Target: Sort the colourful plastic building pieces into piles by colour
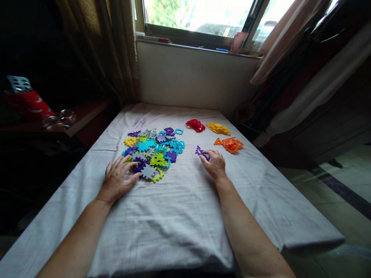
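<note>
A mixed pile of flat plastic interlocking pieces (147, 144) in purple, grey, turquoise, lime green and yellow lies on the cloth. At its near left edge rests my left hand (118, 178), fingers spread, their tips touching the purple and grey pieces without gripping any. Right of the pile, my right hand (215, 164) has its fingers closed over purple interlocking pieces (199, 151) low against the cloth; the hand partly hides them. Beyond it are separate heaps of red pieces (195, 125), yellow pieces (218, 129) and orange pieces (231, 145).
A pale cloth (171, 220) covers the table, wrinkled toward the near edge. On the left, a dark side table (87, 116) carries glasses (59, 119) and a red patterned container (29, 104). A wall and window stand behind; clothes hang at right.
</note>
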Demonstrator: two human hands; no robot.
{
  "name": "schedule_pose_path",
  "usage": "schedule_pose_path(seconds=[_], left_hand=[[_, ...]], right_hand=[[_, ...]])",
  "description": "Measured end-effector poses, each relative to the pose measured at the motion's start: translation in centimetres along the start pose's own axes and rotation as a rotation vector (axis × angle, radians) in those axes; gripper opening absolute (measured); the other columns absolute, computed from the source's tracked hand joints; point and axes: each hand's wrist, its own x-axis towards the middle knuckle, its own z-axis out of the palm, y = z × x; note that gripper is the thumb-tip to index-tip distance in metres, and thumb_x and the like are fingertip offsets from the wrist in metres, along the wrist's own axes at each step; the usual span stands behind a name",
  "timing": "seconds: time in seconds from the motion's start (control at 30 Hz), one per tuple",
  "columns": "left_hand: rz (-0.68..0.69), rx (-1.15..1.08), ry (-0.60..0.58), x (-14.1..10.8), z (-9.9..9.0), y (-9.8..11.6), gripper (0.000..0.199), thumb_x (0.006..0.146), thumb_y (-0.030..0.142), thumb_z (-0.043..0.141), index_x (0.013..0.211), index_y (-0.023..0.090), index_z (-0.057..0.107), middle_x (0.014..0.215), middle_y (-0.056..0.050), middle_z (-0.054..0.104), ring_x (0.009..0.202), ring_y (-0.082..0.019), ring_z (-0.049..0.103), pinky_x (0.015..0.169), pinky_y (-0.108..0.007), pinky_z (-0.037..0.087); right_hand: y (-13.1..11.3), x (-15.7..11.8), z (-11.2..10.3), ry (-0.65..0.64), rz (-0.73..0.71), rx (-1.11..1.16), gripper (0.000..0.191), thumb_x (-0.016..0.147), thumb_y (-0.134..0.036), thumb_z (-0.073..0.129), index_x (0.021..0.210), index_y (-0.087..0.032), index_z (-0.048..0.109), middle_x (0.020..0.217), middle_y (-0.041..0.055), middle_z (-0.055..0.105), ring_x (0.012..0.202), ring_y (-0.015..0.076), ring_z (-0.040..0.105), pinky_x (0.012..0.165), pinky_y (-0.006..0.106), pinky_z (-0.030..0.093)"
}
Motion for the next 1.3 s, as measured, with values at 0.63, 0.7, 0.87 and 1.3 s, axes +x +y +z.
schedule_pose_path(seconds=[0.63, 0.7, 0.87, 1.3], left_hand=[[0.032, -0.158, 0.043, 0.3, 0.1, -1.1, 0.025, 0.085, 0.045, 0.054, 0.092, 0.026, 0.069, 0.131, -0.009, 0.067, 0.130, -0.029, 0.057, 0.112, -0.051, 0.042], [0.024, -0.213, 0.056, 0.5, -0.3, -1.1, 0.026, 0.087, 0.047, 0.054, 0.089, 0.025, 0.068, 0.128, -0.009, 0.069, 0.127, -0.027, 0.059, 0.112, -0.046, 0.044], [-0.040, -0.274, 0.116, 0.8, -1.3, -0.1, 0.027, 0.090, 0.048, 0.052, 0.092, 0.025, 0.067, 0.105, -0.005, 0.073, 0.110, -0.024, 0.067, 0.103, -0.039, 0.051], [0.315, -0.205, 0.148, 0.1, 0.7, 6.3, 0.024, 0.097, 0.031, 0.048, 0.100, 0.025, 0.071, 0.106, -0.007, 0.074, 0.100, -0.021, 0.069, 0.091, -0.035, 0.056]], right_hand=[[4.1, 0.5, 0.5, 0.034, 0.246, -0.038, 0.026, 0.083, -0.038, 0.065, 0.101, -0.022, 0.076, 0.105, 0.0110, 0.070, 0.100, 0.0268, 0.061, 0.090, 0.040, 0.047], [3.6, 0.5, 0.2, 0.056, 0.237, -0.027, 0.025, 0.085, -0.034, 0.062, 0.101, -0.022, 0.076, 0.107, 0.0114, 0.070, 0.102, 0.0275, 0.061, 0.091, 0.041, 0.046], [0.9, 0.2, -0.1, 0.092, 0.069, 0.048, 0.024, 0.088, -0.025, 0.055, 0.100, -0.022, 0.076, 0.113, 0.0110, 0.070, 0.106, 0.0273, 0.059, 0.095, 0.042, 0.044], [-9.9, -3.9, 0.4, -0.175, -0.579, 0.296, 0.033, 0.097, -0.037, 0.054, 0.123, -0.022, 0.067, 0.107, 0.0081, 0.075, 0.101, 0.0223, 0.065, 0.093, 0.036, 0.049]])
